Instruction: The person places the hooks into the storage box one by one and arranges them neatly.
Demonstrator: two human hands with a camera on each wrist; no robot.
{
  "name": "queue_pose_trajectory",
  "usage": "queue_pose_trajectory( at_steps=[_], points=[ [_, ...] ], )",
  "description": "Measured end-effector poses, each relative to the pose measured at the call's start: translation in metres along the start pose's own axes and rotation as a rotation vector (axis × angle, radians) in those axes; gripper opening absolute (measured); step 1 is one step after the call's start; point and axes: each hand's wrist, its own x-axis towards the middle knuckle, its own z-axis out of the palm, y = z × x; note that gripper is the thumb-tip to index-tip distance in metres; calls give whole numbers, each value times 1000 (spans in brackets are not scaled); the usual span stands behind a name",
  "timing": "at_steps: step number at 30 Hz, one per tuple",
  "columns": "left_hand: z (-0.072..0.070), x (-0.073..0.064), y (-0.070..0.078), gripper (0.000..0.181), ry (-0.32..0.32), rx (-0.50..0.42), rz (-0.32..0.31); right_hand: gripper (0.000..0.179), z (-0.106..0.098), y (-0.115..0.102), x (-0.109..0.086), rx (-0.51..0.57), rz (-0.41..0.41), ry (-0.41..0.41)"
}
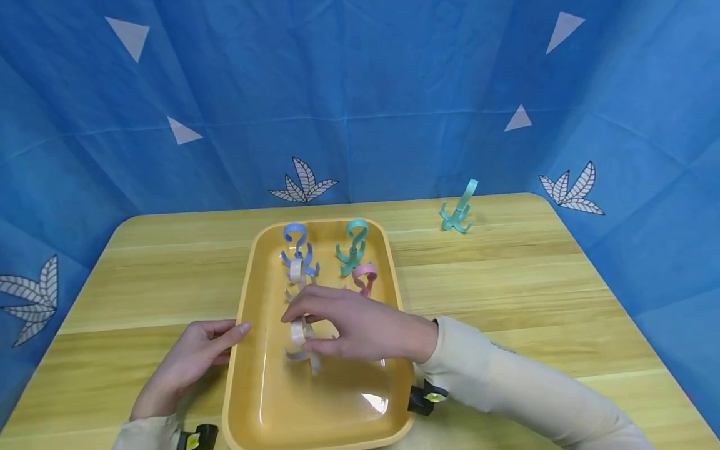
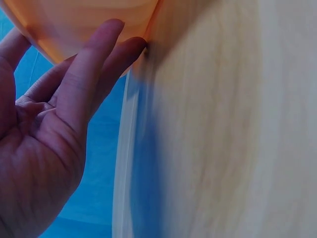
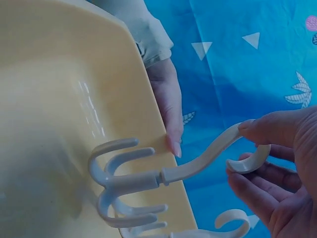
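My right hand (image 1: 362, 325) pinches the curled top of a white multi-prong hook (image 3: 132, 182) over the yellow tray (image 1: 247, 400). Its prongs point down toward the tray floor; the head view does not show clearly whether they touch it. At the tray's left side my left hand (image 1: 191, 356) grips the rim, thumb on top and fingers beneath. Just beyond the held hook stands another white hook (image 1: 296, 271), partly covered by my right hand. Farther back in the tray are a blue-purple hook (image 1: 295, 232) and a green hook (image 1: 353, 257). A pink hook (image 1: 365, 275) is half hidden behind my right hand.
On the wooden table (image 1: 534, 300), a teal hook (image 1: 458, 212) stands near the back right edge. A blue patterned curtain (image 1: 394, 94) hangs behind and at both sides. Black wrist-camera mounts show near both cuffs, the right one beside the tray's rim.
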Motion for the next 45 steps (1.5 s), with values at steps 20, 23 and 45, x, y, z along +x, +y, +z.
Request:
queue_pose_trajectory(
  at_steps=[20,23,45],
  points=[
    [1,1,-1,52,-5,-2,5,37,-2,2,-7,-72,-12,4],
    [1,1,-1,52,-2,-1,7,36,-5,2,-10,-68,9,4],
    [1,-2,1,52,15,17,-2,19,-40,7,-55,-8,100,130]
  ],
)
